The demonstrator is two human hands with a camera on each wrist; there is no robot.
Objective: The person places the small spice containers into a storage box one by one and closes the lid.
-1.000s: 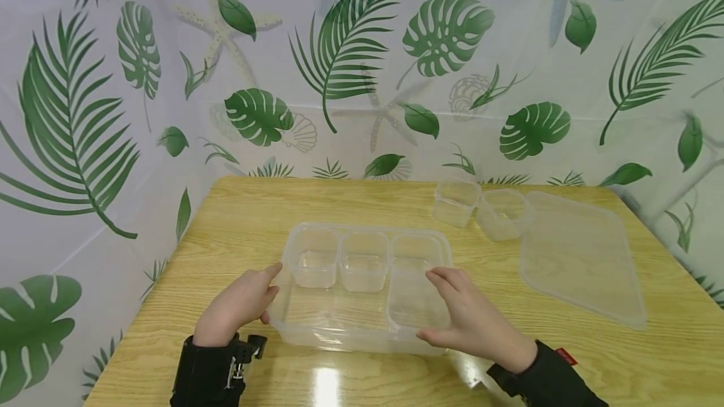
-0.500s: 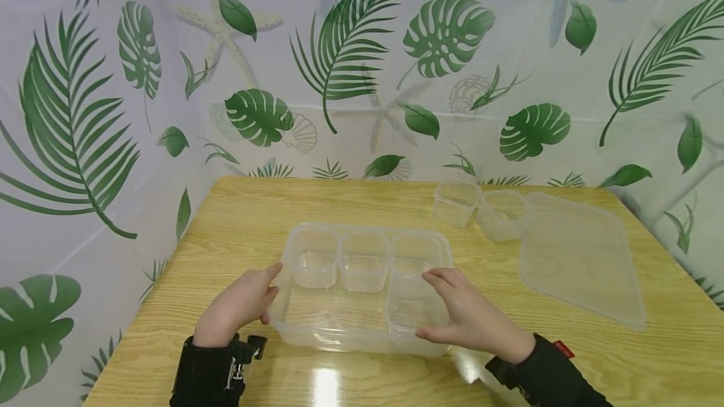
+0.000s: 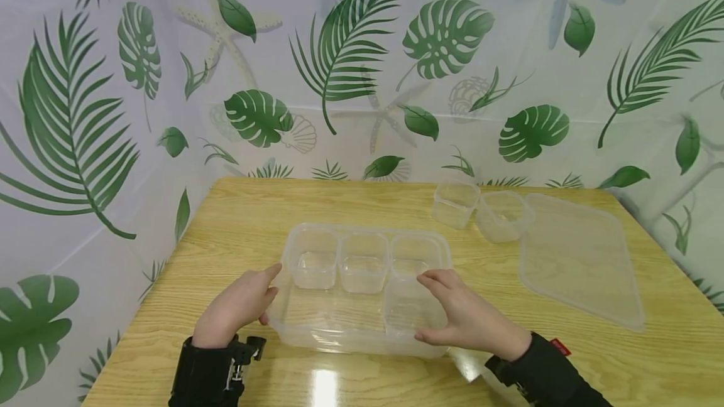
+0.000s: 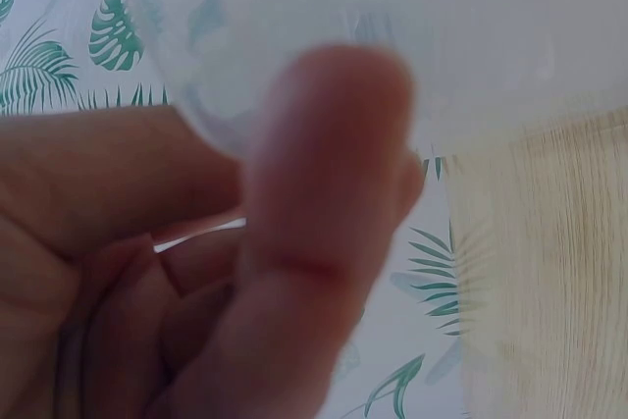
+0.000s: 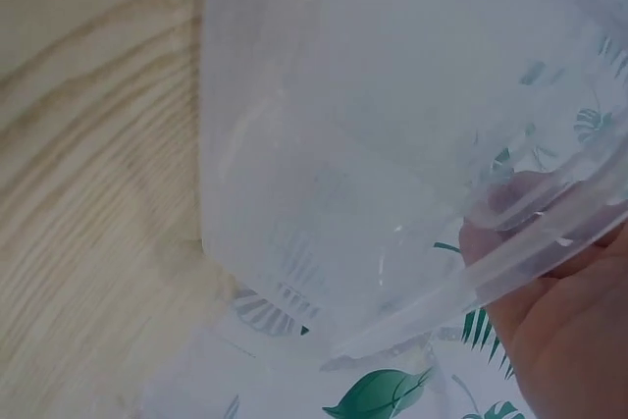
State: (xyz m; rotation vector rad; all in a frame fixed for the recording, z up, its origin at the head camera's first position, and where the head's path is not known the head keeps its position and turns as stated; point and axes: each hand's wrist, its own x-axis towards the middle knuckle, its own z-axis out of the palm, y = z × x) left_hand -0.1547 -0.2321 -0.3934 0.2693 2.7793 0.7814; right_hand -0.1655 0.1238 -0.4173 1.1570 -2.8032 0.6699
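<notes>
A large clear plastic food container (image 3: 334, 338) sits on the table, with three small clear cups (image 3: 364, 269) in a row along its back. A further small clear container (image 3: 413, 313) is in its front right corner. My left hand (image 3: 240, 303) grips the large container's left side; in the left wrist view the thumb (image 4: 329, 164) lies along its wall. Reaching over the right rim, my right hand (image 3: 466, 319) holds the front right small container between thumb and fingers. In the right wrist view the fingers (image 5: 535, 198) show through the clear rim.
Two more small clear containers, one at the back (image 3: 455, 204) and one beside it (image 3: 502, 217), stand on the wooden table (image 3: 254, 206). A flat clear lid (image 3: 582, 262) lies to their right. A leaf-patterned curtain (image 3: 351, 80) hangs behind the table.
My right hand has shifted slightly left, and the front right small container has slid a little left with it. My left hand keeps its place on the large container.
</notes>
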